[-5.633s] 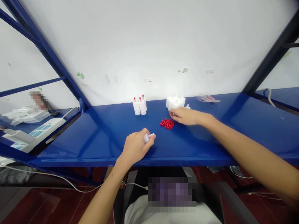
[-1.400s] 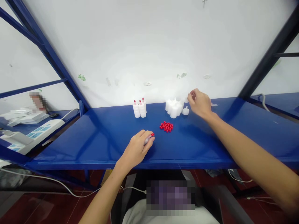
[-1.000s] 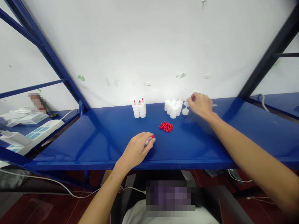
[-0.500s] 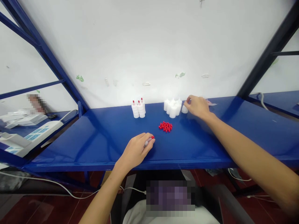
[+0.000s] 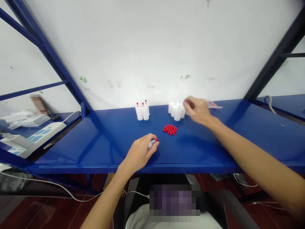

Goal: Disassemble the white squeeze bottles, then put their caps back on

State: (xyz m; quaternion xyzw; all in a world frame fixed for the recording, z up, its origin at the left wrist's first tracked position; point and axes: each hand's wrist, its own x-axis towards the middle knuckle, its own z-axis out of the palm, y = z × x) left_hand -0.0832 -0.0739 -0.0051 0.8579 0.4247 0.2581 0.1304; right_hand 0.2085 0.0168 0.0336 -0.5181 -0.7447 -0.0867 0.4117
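My left hand (image 5: 140, 151) is closed around a small squeeze bottle (image 5: 150, 144) above the near part of the blue table. The bottle lies tilted in my fingers, its red tip cap toward the right, and most of its body is hidden by the hand. At the back, my right hand (image 5: 196, 109) pinches at the right edge of a cluster of white squeeze bottles (image 5: 176, 114) without red caps. Its fingers seem to hold the top of one white bottle, largely hidden behind them. Loose red caps (image 5: 170, 129) lie in a pile between the hands.
Three white bottles with red caps (image 5: 142, 112) stand together at the back left of the blue table (image 5: 107, 136), near the wall. A flat plastic bag (image 5: 214, 105) lies behind my right hand. A white power strip (image 5: 40, 138) sits left of the table, beyond the blue frame.
My right hand has moved slightly left, and the bottle that stood apart beside it no longer shows separately from the cluster. My left hand stays almost still with its bottle.
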